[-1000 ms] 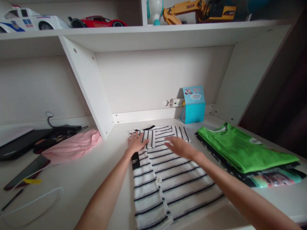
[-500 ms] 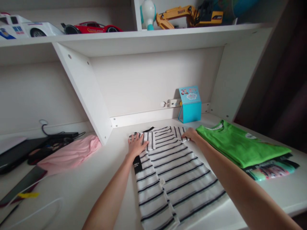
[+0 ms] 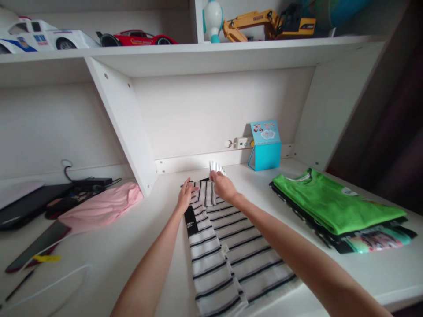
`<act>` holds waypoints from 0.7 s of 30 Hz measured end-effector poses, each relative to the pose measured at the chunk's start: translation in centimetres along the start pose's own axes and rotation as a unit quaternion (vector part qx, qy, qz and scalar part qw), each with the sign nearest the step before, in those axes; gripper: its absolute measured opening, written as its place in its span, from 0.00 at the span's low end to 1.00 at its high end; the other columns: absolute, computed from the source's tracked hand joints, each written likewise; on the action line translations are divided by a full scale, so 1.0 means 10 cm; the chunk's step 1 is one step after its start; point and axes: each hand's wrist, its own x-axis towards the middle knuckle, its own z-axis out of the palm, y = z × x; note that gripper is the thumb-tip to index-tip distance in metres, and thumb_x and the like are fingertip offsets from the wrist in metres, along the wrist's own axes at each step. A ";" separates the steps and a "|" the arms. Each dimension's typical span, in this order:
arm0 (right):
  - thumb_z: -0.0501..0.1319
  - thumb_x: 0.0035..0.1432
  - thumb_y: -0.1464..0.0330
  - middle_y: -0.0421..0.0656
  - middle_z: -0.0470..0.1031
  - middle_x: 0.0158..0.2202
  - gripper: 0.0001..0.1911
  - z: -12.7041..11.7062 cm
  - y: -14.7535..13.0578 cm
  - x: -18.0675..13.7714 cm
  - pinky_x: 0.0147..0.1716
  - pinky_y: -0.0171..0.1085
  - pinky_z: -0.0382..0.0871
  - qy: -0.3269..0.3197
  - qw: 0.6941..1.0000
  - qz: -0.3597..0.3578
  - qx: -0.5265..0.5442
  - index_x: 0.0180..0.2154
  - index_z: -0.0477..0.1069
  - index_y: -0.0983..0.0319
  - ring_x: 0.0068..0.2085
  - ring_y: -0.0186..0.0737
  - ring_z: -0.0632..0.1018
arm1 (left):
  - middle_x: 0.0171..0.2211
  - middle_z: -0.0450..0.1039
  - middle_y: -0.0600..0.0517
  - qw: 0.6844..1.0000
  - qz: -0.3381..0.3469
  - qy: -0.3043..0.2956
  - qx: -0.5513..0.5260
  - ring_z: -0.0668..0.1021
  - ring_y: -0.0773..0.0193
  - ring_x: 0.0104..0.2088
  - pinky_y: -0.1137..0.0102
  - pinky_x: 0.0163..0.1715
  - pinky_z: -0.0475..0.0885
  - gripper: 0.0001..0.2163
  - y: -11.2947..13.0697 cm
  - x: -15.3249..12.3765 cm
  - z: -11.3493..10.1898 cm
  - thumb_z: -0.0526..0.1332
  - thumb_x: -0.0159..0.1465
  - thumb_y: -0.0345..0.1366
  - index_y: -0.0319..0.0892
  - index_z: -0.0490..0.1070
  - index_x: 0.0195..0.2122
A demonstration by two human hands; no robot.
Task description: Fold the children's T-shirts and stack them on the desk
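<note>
White-and-black striped shirt (image 3: 231,251) lies on the pale tabletop (image 3: 132,246), left hand (image 3: 185,197) flat on it with fingers spread, right hand (image 3: 225,188) with fingers pinched on its lifted sleeve, its black label (image 3: 191,222) unreadable.

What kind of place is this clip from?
Probably a child's bedroom at home: white desk with shelf above holding toy cars and a toy excavator, and folded T-shirts beside the striped shirt.

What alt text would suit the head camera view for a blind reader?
A person's left hand rests on a striped shirt on a white desk while the right hand pinches a raised fold at its far end. Folded green shirt lies right, pink cloth left.
</note>
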 end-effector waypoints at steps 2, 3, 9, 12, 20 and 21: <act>0.48 0.54 0.80 0.53 0.67 0.46 0.21 0.16 -0.29 -0.08 0.40 0.38 0.63 -0.035 0.998 -0.052 -0.007 0.50 0.59 0.65 0.43 0.42 0.71 | 0.33 0.77 0.49 0.999 0.005 0.015 0.031 0.77 0.62 0.38 0.70 0.35 0.72 0.26 0.01 -0.01 -0.02 0.45 0.64 0.49 0.42 0.52 0.60; 0.50 0.54 0.79 0.53 0.67 0.46 0.21 0.21 -0.39 -0.13 0.41 0.38 0.63 -0.053 0.996 -0.076 -0.009 0.50 0.59 0.65 0.44 0.43 0.71 | 0.31 0.76 0.50 0.998 0.017 0.017 0.066 0.78 0.62 0.36 0.70 0.35 0.72 0.26 0.01 -0.01 -0.03 0.46 0.64 0.49 0.42 0.52 0.60; 0.58 0.54 0.67 0.55 0.65 0.48 0.25 -0.19 -0.25 -0.72 0.44 0.42 0.64 -0.103 0.984 -0.138 -0.038 0.53 0.59 0.68 0.48 0.49 0.69 | 0.44 0.73 0.53 0.976 0.102 -0.017 0.192 0.74 0.62 0.45 0.70 0.46 0.67 0.14 -0.04 0.01 -0.06 0.54 0.59 0.36 0.43 0.70 0.46; 0.58 0.55 0.65 0.54 0.69 0.44 0.21 -0.47 0.14 -1.25 0.43 0.42 0.64 -0.133 0.985 -0.096 -0.045 0.48 0.63 0.68 0.47 0.48 0.71 | 0.45 0.73 0.54 0.976 0.095 -0.014 0.195 0.73 0.62 0.47 0.69 0.49 0.65 0.13 -0.08 0.03 -0.05 0.53 0.59 0.34 0.44 0.73 0.42; 0.52 0.54 0.76 0.47 0.75 0.37 0.15 -0.36 0.46 -2.02 0.36 0.38 0.67 -0.124 0.992 0.003 -0.015 0.44 0.66 0.62 0.38 0.44 0.76 | 0.47 0.72 0.51 0.978 0.080 0.009 0.194 0.73 0.62 0.47 0.70 0.49 0.65 0.15 -0.07 0.03 -0.01 0.56 0.58 0.36 0.41 0.71 0.46; 0.51 0.53 0.77 0.46 0.74 0.38 0.16 -0.39 0.38 -2.04 0.36 0.37 0.67 -0.122 0.992 -0.007 0.010 0.44 0.66 0.61 0.38 0.43 0.76 | 0.47 0.72 0.51 0.978 0.077 0.013 0.196 0.73 0.62 0.46 0.70 0.48 0.66 0.16 -0.06 0.03 -0.01 0.56 0.58 0.36 0.41 0.70 0.47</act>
